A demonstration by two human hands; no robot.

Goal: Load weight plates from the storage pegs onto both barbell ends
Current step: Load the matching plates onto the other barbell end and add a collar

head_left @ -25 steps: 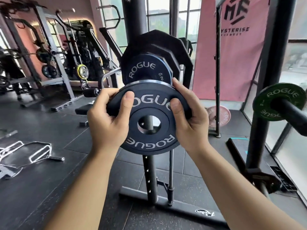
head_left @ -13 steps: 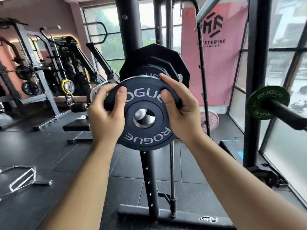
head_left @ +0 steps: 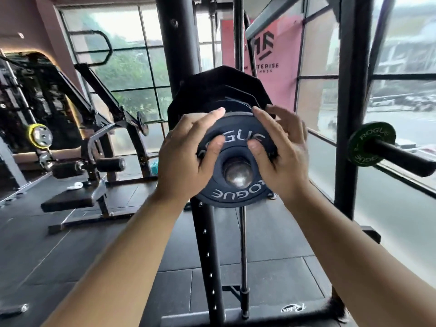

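Gym, rubber floor (head_left: 59,256). My left hand (head_left: 184,159) and right hand (head_left: 280,156) grip a small plate (head_left: 226,194), hole over a steel stub (head_left: 237,174), bigger plates (head_left: 212,88) behind. Probably one end part-loaded; other unseen.

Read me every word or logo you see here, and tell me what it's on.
"ROGUE", twice, on the dark plate; the upper one partly covered.
"ROGUE", twice, on the green plate.
"TERISE", start hidden, on the pink banner; smaller line below blurred.
Logo on the rack base: too blurred.
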